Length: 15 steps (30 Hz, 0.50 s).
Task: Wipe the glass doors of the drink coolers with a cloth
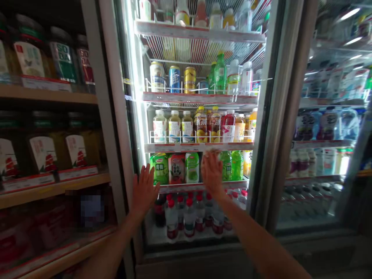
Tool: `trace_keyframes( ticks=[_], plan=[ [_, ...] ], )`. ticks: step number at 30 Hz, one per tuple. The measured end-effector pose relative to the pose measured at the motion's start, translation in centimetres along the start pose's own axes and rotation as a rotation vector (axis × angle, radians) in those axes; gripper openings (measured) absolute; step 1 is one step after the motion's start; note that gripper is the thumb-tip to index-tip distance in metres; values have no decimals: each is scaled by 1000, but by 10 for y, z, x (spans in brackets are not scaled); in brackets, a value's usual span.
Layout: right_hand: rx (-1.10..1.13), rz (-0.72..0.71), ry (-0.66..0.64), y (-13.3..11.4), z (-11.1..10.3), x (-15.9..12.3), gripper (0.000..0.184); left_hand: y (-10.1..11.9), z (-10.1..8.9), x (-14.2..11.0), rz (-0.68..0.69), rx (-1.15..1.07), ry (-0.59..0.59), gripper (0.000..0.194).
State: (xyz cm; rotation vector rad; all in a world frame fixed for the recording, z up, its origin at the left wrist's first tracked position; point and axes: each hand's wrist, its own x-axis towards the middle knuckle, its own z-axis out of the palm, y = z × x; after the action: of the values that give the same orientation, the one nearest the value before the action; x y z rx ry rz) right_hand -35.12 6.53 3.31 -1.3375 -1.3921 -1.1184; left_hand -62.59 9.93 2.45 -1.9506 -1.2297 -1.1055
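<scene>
Both my hands are raised in front of a lit drinks fridge (pixel 197 147). My left hand (pixel 143 190) is open, its fingers spread and pointing up, at the fridge's left side. Nearest to it is a green drink bottle (pixel 159 168) on the fourth shelf down. My right hand (pixel 212 172) is blurred, with its fingers stretched upward and nothing visible in it. It covers part of the same row, between a green and white carton-like drink (pixel 192 167) and green bottles (pixel 236 164). Whether either hand touches the glass, I cannot tell.
Cans (pixel 174 79) and tea bottles (pixel 174 127) stand on the shelves above, and red-capped bottles (pixel 189 219) at the bottom. Wooden shelves (pixel 52 190) with large bottles are at left. A thick metal door frame (pixel 286 116) separates another fridge at right.
</scene>
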Motion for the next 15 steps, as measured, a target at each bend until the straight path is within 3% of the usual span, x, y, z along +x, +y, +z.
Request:
trace_keyframes(
  ticks=[3, 5, 6, 10, 11, 12, 15],
  plan=[
    [58, -356, -179, -40, 2, -17, 56, -2, -4, 1, -6, 4, -36, 57],
    [58, -442, -201, -42, 0, -15, 54, -4, -4, 0, -6, 1, -41, 56],
    [44, -403, -164, -37, 0, -8, 52, -5, -5, -1, -8, 1, -39, 56],
    [-22, 11, 54, -19, 2, 32, 52, -17, -4, -7, -7, 20, -28, 57],
    [-16, 27, 49, -21, 3, 35, 53, -21, -3, -9, 3, 24, -29, 57],
    [3, -29, 4, -27, 4, 33, 54, -24, -3, -11, 13, 29, -31, 57],
    [89, -422, -200, -55, 7, 1, 58, -33, -3, -20, 33, 65, -41, 55]
  ],
)
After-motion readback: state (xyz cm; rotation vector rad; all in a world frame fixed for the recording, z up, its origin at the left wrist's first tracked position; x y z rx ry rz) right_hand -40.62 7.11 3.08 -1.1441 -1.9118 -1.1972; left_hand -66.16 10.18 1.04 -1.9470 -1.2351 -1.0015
